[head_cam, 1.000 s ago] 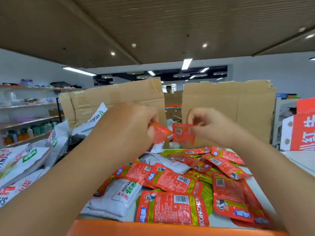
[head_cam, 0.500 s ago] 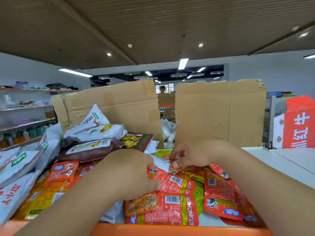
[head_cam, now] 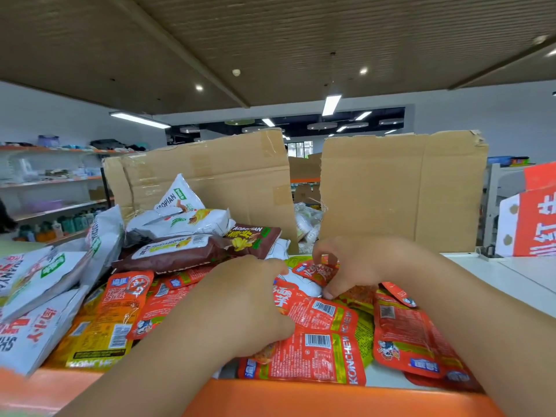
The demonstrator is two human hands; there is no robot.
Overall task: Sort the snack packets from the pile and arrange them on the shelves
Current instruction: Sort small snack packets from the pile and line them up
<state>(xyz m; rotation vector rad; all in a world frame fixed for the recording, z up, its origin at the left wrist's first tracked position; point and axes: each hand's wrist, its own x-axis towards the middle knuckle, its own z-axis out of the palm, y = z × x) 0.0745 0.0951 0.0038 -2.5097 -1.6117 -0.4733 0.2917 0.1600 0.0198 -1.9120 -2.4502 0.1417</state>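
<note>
Nearest, the orange front edge of the bench (head_cam: 301, 400) crosses the bottom. Just beyond it, my left grip (head_cam: 240, 305) lies knuckles-up on the red snack packets (head_cam: 325, 356), fingers curled down; I cannot tell whether it clasps one. Slightly farther, my right grip (head_cam: 355, 266) pinches a small red packet (head_cam: 316, 270) between thumb and curled fingers, low over the pile. Brown packets (head_cam: 180, 251) and white bags (head_cam: 45, 281) heap up to the left. Two cardboard sheets (head_cam: 403, 191) stand behind, with stocked shelves (head_cam: 51, 179) far left.

Head-worn wide-angle view, facing forward and slightly down, close over left hand (head_cam: 240, 308) and right hand (head_cam: 358, 266) at the desk (head_cam: 511, 278); ceiling (head_cam: 270, 40) and shelves (head_cam: 54, 180) beyond.
</note>
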